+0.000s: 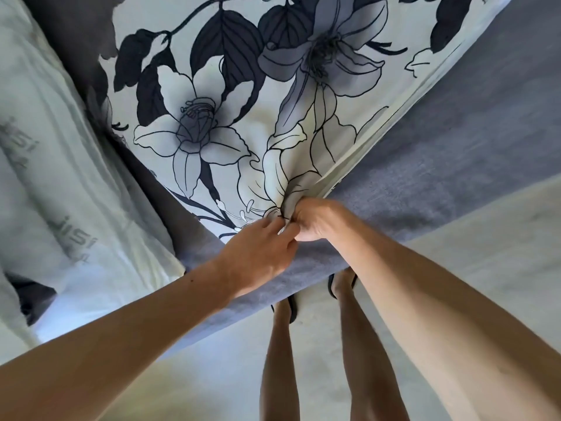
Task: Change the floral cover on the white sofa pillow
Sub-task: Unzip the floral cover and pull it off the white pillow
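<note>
Directly below the head camera, two bare arms are reaching forward to the near corner of a floral cover (243, 117), white with dark blue flowers and leaves, lying on a grey-blue sofa seat (455, 147). The right hand (315, 220) is bunching that corner in curled fingers. The left hand (258, 253) is pinching the same corner, touching the right. A pale printed cushion (76, 192) is lying at the left. Bare legs in dark sandals (334, 287) are standing on a light floor (501, 253).

Bare arms (sleeveless), black flip-flops (332, 285)
</note>
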